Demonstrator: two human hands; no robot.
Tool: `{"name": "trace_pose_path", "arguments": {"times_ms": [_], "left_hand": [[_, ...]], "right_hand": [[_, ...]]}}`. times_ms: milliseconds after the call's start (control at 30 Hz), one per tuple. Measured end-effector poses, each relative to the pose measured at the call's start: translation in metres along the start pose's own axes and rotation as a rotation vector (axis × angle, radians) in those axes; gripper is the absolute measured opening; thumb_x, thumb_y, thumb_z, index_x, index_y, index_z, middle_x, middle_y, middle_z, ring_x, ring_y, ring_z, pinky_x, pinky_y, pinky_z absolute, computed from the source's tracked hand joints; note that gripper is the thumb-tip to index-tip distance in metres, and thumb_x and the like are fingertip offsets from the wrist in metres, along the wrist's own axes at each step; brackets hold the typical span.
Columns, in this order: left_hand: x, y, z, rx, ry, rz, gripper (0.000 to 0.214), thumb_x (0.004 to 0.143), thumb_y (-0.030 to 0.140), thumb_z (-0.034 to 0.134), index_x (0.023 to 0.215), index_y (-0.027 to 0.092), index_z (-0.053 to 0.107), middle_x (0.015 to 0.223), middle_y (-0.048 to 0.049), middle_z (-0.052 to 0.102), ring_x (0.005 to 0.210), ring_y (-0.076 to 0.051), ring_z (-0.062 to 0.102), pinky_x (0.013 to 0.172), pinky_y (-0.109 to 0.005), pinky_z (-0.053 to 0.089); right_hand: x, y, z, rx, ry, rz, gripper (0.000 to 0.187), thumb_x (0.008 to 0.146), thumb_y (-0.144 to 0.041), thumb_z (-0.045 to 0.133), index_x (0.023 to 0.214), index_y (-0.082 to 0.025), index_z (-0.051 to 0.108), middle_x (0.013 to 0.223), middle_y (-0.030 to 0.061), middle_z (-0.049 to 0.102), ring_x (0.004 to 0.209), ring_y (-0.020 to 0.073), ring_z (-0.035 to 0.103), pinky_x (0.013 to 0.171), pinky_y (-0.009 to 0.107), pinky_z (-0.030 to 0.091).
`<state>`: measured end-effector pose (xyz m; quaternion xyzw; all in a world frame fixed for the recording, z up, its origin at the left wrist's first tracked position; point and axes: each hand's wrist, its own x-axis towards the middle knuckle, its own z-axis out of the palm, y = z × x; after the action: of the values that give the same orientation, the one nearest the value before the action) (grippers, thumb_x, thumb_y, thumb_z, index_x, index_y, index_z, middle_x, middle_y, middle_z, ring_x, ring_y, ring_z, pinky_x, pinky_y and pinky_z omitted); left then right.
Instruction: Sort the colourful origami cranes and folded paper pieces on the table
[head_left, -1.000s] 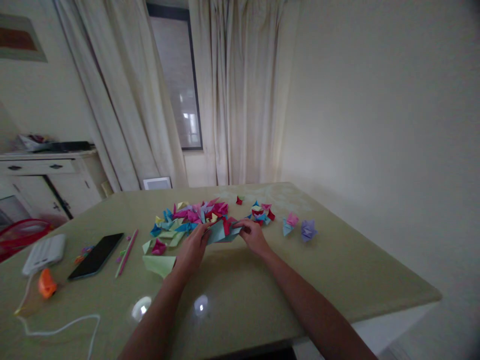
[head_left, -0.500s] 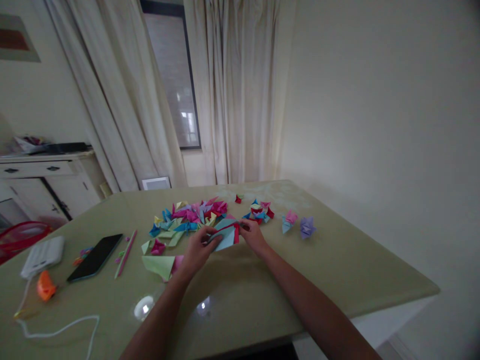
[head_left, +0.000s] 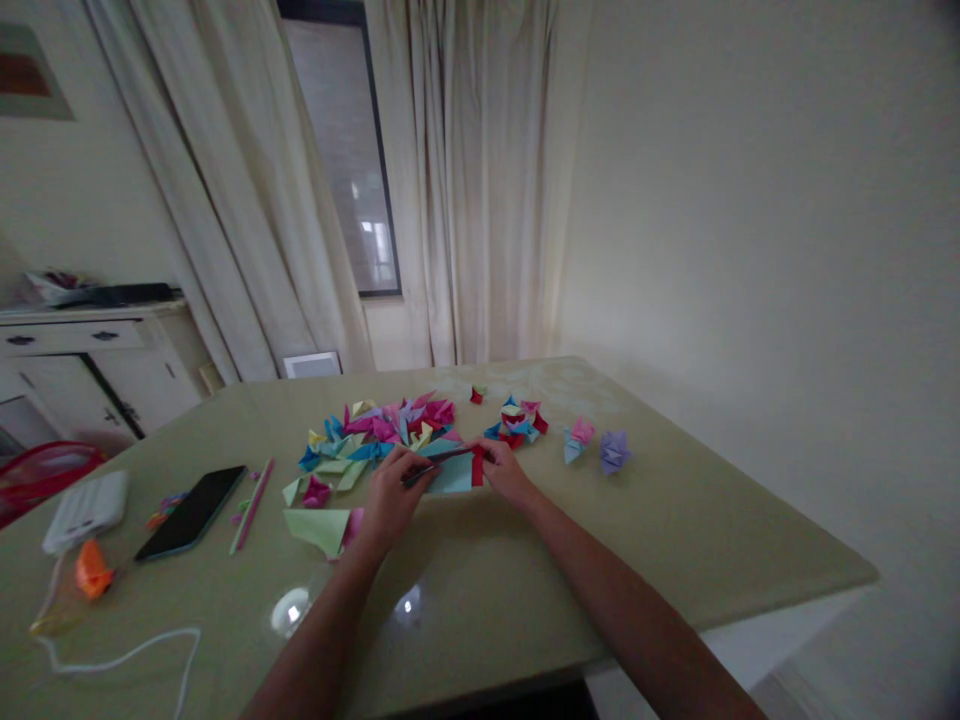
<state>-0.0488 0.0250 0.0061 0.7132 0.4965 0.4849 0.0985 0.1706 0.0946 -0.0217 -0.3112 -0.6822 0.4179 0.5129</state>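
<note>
Both my hands hold a stack of coloured paper sheets [head_left: 456,470], light blue with a red edge, just above the olive table [head_left: 675,520]. My left hand [head_left: 391,495] pinches the stack's left end with closed fingers. My right hand [head_left: 504,470] pinches its right end. Right behind the hands lies a pile of folded paper pieces [head_left: 375,432] in pink, blue, yellow and green. A smaller cluster of folded pieces [head_left: 519,424] lies by my right hand.
A light green sheet [head_left: 319,527] lies left of my left hand. Farther left are a pink stick [head_left: 253,505], a black phone [head_left: 192,511], a white power bank [head_left: 84,509] with a cable, and an orange object [head_left: 93,578]. A pink-and-blue folded figure [head_left: 577,440] and a purple one [head_left: 615,452] sit at the right.
The hands lifted the paper stack off the pile and drew it slightly toward me, turning it so the red edge shows at the right. The view shifted a little.
</note>
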Motion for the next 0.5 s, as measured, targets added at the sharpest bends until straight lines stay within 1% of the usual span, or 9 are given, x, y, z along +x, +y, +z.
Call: {"name": "trace_pose_path", "arguments": {"times_ms": [100,167,233,267,300,367,433,467,500], "left_hand": [[0.0,-0.002,0.0,0.149,0.109,0.006,0.026,0.085,0.045,0.073,0.094,0.021,0.067,0.099,-0.006,0.064,0.092,-0.025,0.064,0.084,-0.037,0.054],[0.0,-0.002,0.0,0.27,0.18,-0.033,0.04,0.08,0.047,0.078,0.108,0.021,0.066,0.112,-0.0102,0.065,0.109,-0.033,0.061,0.095,-0.046,0.051],[0.0,-0.002,-0.001,0.326,0.187,-0.074,0.055,0.077,0.049,0.08,0.122,0.021,0.065,0.125,-0.0131,0.066,0.12,-0.037,0.058,0.101,-0.05,0.047],[0.0,-0.002,-0.001,0.309,0.156,-0.093,0.058,0.078,0.05,0.08,0.126,0.022,0.064,0.128,-0.0131,0.067,0.121,-0.037,0.059,0.101,-0.049,0.047],[0.0,-0.001,-0.002,0.268,0.108,-0.116,0.058,0.079,0.051,0.078,0.128,0.023,0.064,0.125,-0.0121,0.07,0.119,-0.036,0.062,0.098,-0.046,0.049],[-0.001,0.0,-0.003,0.171,-0.015,-0.167,0.048,0.084,0.054,0.073,0.12,0.023,0.068,0.109,-0.0082,0.076,0.102,-0.03,0.07,0.085,-0.036,0.051],[-0.001,0.003,-0.004,0.122,-0.111,-0.196,0.038,0.088,0.056,0.067,0.102,0.021,0.073,0.087,-0.0038,0.076,0.081,-0.025,0.071,0.072,-0.03,0.048],[-0.001,0.005,-0.004,0.115,-0.136,-0.196,0.037,0.09,0.056,0.065,0.091,0.021,0.073,0.078,-0.0023,0.074,0.073,-0.022,0.068,0.067,-0.028,0.045],[-0.001,0.006,-0.004,0.104,-0.151,-0.193,0.038,0.091,0.056,0.062,0.083,0.02,0.071,0.071,-0.001,0.071,0.067,-0.021,0.066,0.064,-0.027,0.043]], "right_hand": [[-0.001,0.0,0.0,0.008,-0.035,0.007,0.048,0.065,-0.007,0.052,0.099,-0.023,0.082,0.088,-0.0005,0.078,0.08,0.0189,0.069,0.076,0.028,0.056],[-0.002,-0.001,0.0,0.02,-0.048,0.005,0.048,0.066,-0.007,0.052,0.099,-0.024,0.082,0.089,-0.0002,0.078,0.082,0.0194,0.069,0.078,0.029,0.056],[-0.002,-0.001,0.001,0.035,-0.061,0.012,0.045,0.067,-0.008,0.053,0.099,-0.024,0.082,0.089,0.0,0.077,0.083,0.0204,0.069,0.079,0.03,0.056],[-0.002,-0.001,0.001,0.041,-0.068,0.022,0.044,0.069,-0.009,0.054,0.099,-0.024,0.082,0.088,0.0,0.077,0.083,0.0207,0.069,0.079,0.031,0.056],[-0.002,-0.001,0.001,0.044,-0.073,0.033,0.041,0.071,-0.01,0.054,0.099,-0.024,0.081,0.087,0.0001,0.076,0.082,0.0209,0.069,0.078,0.031,0.056],[-0.002,-0.003,0.002,0.049,-0.083,0.042,0.034,0.075,-0.012,0.057,0.098,-0.024,0.08,0.087,0.0007,0.075,0.083,0.0215,0.069,0.079,0.032,0.057],[-0.002,-0.008,0.004,0.083,-0.095,0.021,0.028,0.08,-0.017,0.063,0.102,-0.024,0.078,0.092,0.0023,0.075,0.09,0.0226,0.07,0.084,0.033,0.057],[-0.003,-0.011,0.004,0.12,-0.101,0.001,0.03,0.081,-0.02,0.067,0.109,-0.024,0.077,0.1,0.0033,0.075,0.095,0.023,0.07,0.087,0.034,0.057],[-0.004,-0.014,0.005,0.165,-0.107,-0.019,0.037,0.081,-0.022,0.071,0.117,-0.025,0.073,0.11,0.0042,0.074,0.1,0.023,0.07,0.091,0.034,0.057]]}}
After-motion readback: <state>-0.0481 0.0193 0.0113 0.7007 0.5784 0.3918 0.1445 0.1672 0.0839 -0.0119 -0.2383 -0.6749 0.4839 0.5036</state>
